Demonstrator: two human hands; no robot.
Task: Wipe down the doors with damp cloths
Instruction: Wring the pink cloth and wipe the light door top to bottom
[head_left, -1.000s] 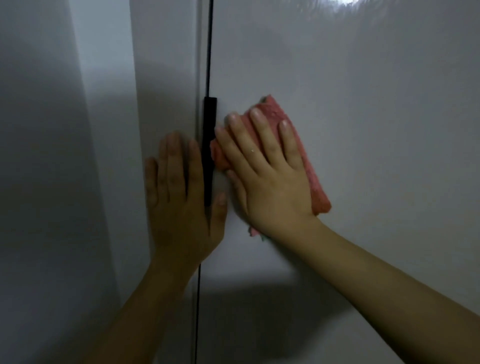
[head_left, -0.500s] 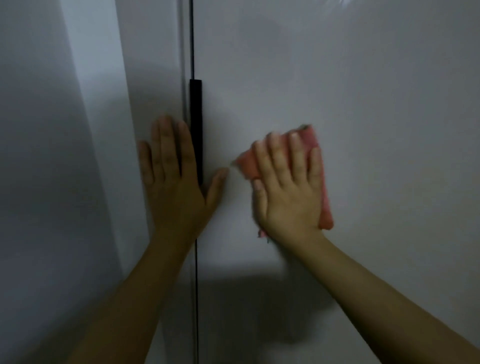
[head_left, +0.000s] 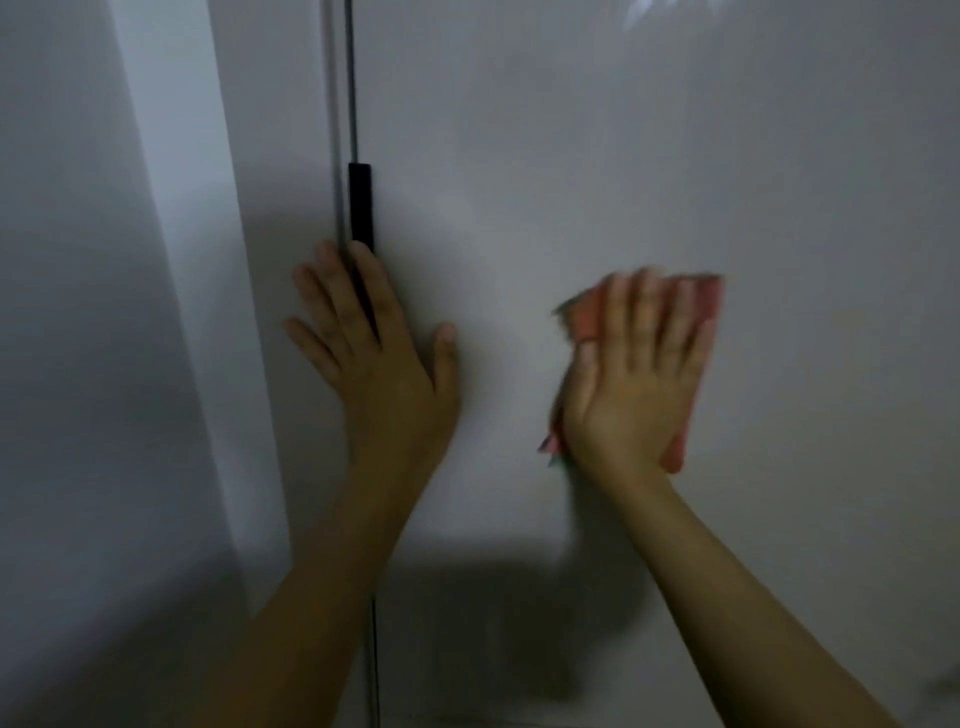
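A wide glossy white door (head_left: 675, 171) fills the right of the view; a narrower white door (head_left: 280, 182) stands to its left. A dark seam with a black handle strip (head_left: 360, 205) divides them. My right hand (head_left: 631, 384) lies flat, fingers straight, pressing a pink cloth (head_left: 701, 306) against the wide door. The cloth shows above the fingertips and along the palm's right side. My left hand (head_left: 379, 358) rests flat over the seam, fingers spread upward, covering the handle's lower end.
A white side wall (head_left: 78, 364) runs along the left and meets the narrow door at a corner. Shadows of my arms fall across the lower part of the doors.
My right hand has slid the cloth to the right, away from the handle, across the wide door. My left hand has stayed pressed over the seam.
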